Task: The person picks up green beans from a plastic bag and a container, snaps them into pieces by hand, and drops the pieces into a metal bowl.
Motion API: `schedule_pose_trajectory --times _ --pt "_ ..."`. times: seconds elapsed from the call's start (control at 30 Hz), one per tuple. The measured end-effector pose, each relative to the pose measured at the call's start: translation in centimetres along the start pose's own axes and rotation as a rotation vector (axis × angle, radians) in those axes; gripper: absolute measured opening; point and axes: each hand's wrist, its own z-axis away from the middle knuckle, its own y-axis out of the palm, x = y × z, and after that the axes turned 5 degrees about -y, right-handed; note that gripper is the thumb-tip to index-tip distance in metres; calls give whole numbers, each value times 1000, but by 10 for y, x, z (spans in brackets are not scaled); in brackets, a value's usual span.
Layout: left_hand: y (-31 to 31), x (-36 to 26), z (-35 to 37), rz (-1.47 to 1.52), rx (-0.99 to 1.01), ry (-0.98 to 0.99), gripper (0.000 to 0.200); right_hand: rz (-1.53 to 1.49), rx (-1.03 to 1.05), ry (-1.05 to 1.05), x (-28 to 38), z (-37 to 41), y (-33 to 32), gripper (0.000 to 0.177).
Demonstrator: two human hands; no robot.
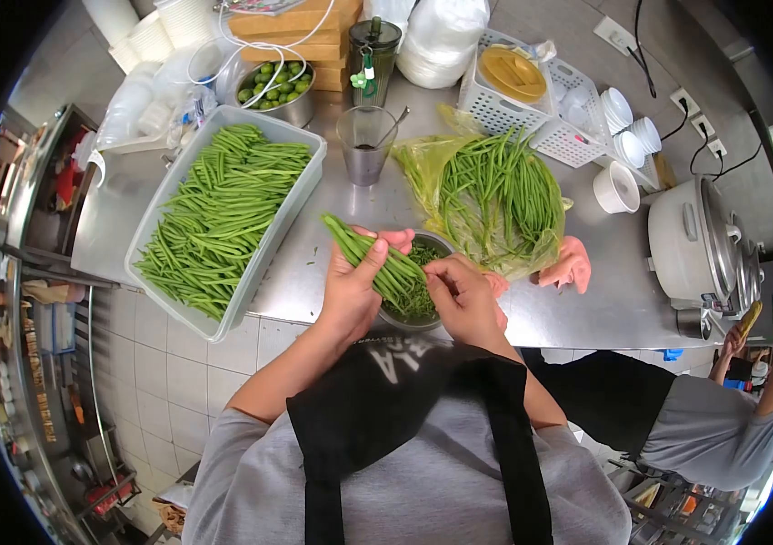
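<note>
My left hand [354, 282] is wrapped round a bunch of green beans [373, 263], held slanting over a metal bowl [441, 243]. Small green trimmings [418, 304] lie in that bowl. At the lower ends of the bunch, my right hand [463, 295] has its thumb and fingers pinched together; the bean tips there are partly hidden by the fingers. To the left stands a translucent plastic tub [315, 173] full of trimmed-looking green beans [223, 213]. Longer green beans [504, 191] lie in an opened yellow-green plastic bag [432, 182] just beyond my right hand.
A clear cup [364, 154] with dark liquid and a spoon stands behind the bowl. Limes [273, 86] fill a metal pot. Pink cloth or plastic [566, 263] lies right of the bag. A large cooker [691, 236] stands at right, with a co-worker [713, 422] nearby.
</note>
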Motion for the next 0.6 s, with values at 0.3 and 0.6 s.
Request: schedule_pose_trajectory --times 0.3,0.6 --pt "0 -2 0 39 -23 -40 9 -289 10 297 8 4 0 14" --pt "5 3 2 -98 18 62 15 349 -124 -350 15 -5 1 28"
